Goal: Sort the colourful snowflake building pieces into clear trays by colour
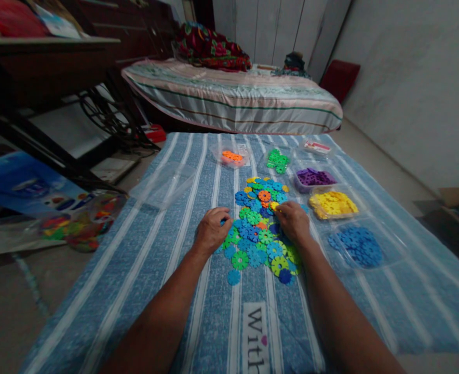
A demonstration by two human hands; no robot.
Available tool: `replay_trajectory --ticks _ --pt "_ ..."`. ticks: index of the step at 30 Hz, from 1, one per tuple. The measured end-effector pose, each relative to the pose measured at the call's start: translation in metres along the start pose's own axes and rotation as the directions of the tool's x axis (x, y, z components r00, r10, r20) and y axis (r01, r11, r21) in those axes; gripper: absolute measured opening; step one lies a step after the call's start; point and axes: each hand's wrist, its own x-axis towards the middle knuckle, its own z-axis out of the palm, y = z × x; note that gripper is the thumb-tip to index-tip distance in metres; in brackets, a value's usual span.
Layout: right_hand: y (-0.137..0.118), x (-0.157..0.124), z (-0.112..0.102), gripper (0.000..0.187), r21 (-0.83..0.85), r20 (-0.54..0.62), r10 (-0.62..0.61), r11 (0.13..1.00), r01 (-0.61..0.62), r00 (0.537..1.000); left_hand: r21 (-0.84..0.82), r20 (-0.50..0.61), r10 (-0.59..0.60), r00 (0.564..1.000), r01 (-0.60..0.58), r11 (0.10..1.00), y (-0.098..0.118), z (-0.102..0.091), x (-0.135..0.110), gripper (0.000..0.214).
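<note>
A loose heap of notched plastic discs (253,234) in blue, green, yellow and orange lies on the striped cloth between my hands. At the heap's left edge rests my left hand (213,228), its fingers curled together; a bit of blue shows by the fingertips, but what they hold is hidden. My right hand (294,221) reaches over the right side of the heap. Its thumb and fingertips are pinched on a yellow notched disc (274,206). An orange disc (264,196) lies just left of and beyond that hand.
To the right stand clear tubs of purple discs (315,177), yellow discs (334,204) and blue discs (360,246). Farther back are orange discs (231,157) and green discs (278,160) in clear containers. A clear plastic piece (165,184) lies at left. Beyond is a bed (233,98).
</note>
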Motion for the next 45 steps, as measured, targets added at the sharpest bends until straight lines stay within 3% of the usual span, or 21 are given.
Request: replay_trajectory --ticks 7,11,13,17,21,23,24,26,28,31,33,35,37,40,43,45 --pt "-0.002 0.0 -0.002 0.027 0.113 -0.129 0.062 0.993 -0.047 0.99 0.004 -0.002 -0.007 1.0 0.007 1.0 0.001 0.0 0.0 0.015" --pt "-0.007 0.001 -0.007 0.024 0.388 -0.194 0.243 0.909 -0.153 0.95 -0.001 -0.003 -0.007 1.0 0.007 1.0 0.0 0.0 -0.001 0.014" --pt "-0.009 0.002 -0.007 0.024 0.597 -0.123 0.394 0.762 -0.249 0.911 -0.003 -0.002 -0.016 1.0 0.016 1.0 0.0 0.0 0.0 0.014" --pt "-0.008 0.006 -0.01 0.025 0.878 0.114 0.584 0.32 -0.356 0.804 -0.01 -0.004 -0.02 1.0 0.02 1.0 0.0 0.0 0.0 0.015" --pt "-0.003 0.012 -0.025 0.025 0.961 0.277 0.56 -0.18 -0.212 0.78 -0.004 -0.004 -0.011 1.0 0.011 1.0 0.001 0.001 -0.001 0.014" --pt "-0.001 0.013 -0.032 0.022 0.932 0.294 0.545 -0.344 -0.111 0.785 0.0 -0.003 -0.008 1.0 0.008 1.0 0.001 0.001 -0.001 0.015" --pt "-0.001 0.014 -0.034 0.021 0.923 0.3 0.547 -0.374 -0.093 0.782 0.002 0.0 -0.01 1.0 0.01 1.0 0.001 0.001 0.0 0.015" --pt "-0.002 0.013 -0.033 0.024 0.932 0.318 0.539 -0.329 -0.153 0.78 0.006 0.008 -0.02 1.0 0.02 1.0 0.002 0.0 0.0 0.015" --pt "-0.006 0.011 -0.027 0.029 0.949 0.315 0.54 -0.184 -0.255 0.781 0.009 0.012 -0.03 0.999 0.03 1.0 0.002 -0.001 0.0 0.015" --pt "-0.012 0.007 -0.017 0.028 0.943 0.203 0.552 0.111 -0.313 0.809 0.005 0.009 -0.03 1.0 0.03 1.0 0.003 -0.001 0.0 0.014" --pt "-0.015 0.004 -0.012 0.024 0.887 0.076 0.504 0.36 -0.29 0.861 0.0 0.006 -0.026 1.0 0.026 1.0 0.004 -0.002 0.0 0.014" --pt "-0.017 0.001 -0.009 0.023 0.772 -0.017 0.387 0.591 -0.234 0.922 0.0 0.003 -0.029 1.0 0.029 1.0 0.004 -0.002 -0.001 0.014" --pt "-0.018 -0.001 -0.007 0.022 0.655 -0.048 0.22 0.744 -0.136 0.974 0.003 0.001 -0.036 0.999 0.036 0.999 0.005 -0.002 -0.001 0.014" --pt "-0.021 -0.002 -0.002 0.022 0.515 -0.068 -0.05 0.854 0.078 0.996 0.003 0.009 -0.035 0.999 0.035 0.999 0.005 -0.002 -0.001 0.014" --pt "-0.026 -0.003 0.001 0.028 0.391 -0.014 -0.266 0.886 0.25 0.964 0.003 0.016 -0.035 0.999 0.035 0.999 0.005 -0.002 -0.001 0.013" --pt "-0.029 -0.004 0.002 0.031 0.333 0.074 -0.343 0.894 0.301 0.936 0.007 0.015 -0.04 0.999 0.039 0.999 0.004 -0.002 -0.001 0.013"
